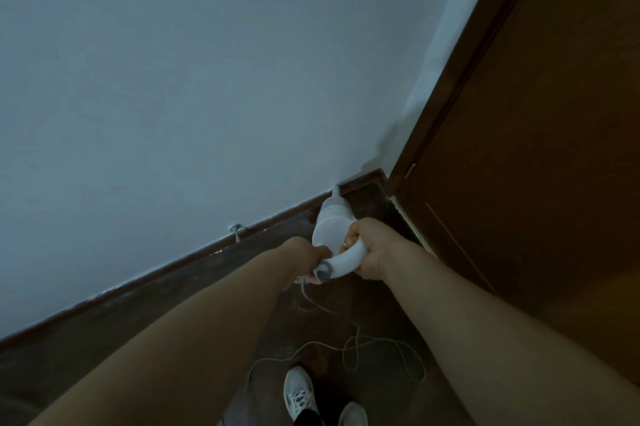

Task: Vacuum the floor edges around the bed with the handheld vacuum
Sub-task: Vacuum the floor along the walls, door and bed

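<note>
Dark floor [194,304] meets skirting [270,218] at centre frame. My right fingers [349,235] wrap the handheld vacuum [332,218] handle, left fingers [320,251] hold its rear; I should keep the nozzle [336,191] pressed along that edge.

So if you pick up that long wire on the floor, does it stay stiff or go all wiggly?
Probably wiggly: the cord lies in loose loops on the floor, so it looks floppy. It seems thin, so likely light. It trails from the vacuum near the left hand, so pulling may tug that.
</note>
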{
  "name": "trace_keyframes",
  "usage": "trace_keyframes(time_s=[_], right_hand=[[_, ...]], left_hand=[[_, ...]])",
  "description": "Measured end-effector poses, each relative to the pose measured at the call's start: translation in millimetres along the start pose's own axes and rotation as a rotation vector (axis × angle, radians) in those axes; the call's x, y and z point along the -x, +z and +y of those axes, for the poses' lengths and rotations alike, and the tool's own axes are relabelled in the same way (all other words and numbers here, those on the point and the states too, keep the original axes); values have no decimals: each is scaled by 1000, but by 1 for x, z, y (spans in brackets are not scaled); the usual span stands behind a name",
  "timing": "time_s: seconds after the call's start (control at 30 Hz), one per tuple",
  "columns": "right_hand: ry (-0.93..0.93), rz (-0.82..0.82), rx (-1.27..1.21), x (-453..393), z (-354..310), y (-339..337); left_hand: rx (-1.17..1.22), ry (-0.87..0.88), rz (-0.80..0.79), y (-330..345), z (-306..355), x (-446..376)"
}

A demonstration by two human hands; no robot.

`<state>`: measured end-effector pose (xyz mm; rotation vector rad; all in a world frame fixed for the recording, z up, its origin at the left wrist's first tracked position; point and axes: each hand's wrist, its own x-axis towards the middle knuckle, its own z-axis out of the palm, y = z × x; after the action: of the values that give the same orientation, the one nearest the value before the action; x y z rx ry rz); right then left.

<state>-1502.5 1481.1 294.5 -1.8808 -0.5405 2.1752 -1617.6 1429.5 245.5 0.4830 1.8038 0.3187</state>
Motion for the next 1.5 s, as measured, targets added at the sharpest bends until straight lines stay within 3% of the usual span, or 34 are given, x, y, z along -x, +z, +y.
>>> trace_keyframes(time_s=[0.33, 0.5, 0.9, 1.13, 1.33, 1.5], right_hand=[[32, -65, 5, 8, 17, -17], [44, -77, 22, 10, 26, -18], [55, -18, -39, -9, 46, -42], [66, -8, -134, -15, 58, -47], [88, -21, 7, -12, 49, -51], [55, 50, 309, -17, 41, -42]], left_hand=[[-6, -30, 43, 18, -13, 24], [104, -31, 48, 22, -31, 22], [253, -157, -216, 21, -41, 13], [324, -146, -200, 37, -47, 6], [346, -88, -119, 34, -40, 9], [366, -83, -87, 35, -42, 11]])
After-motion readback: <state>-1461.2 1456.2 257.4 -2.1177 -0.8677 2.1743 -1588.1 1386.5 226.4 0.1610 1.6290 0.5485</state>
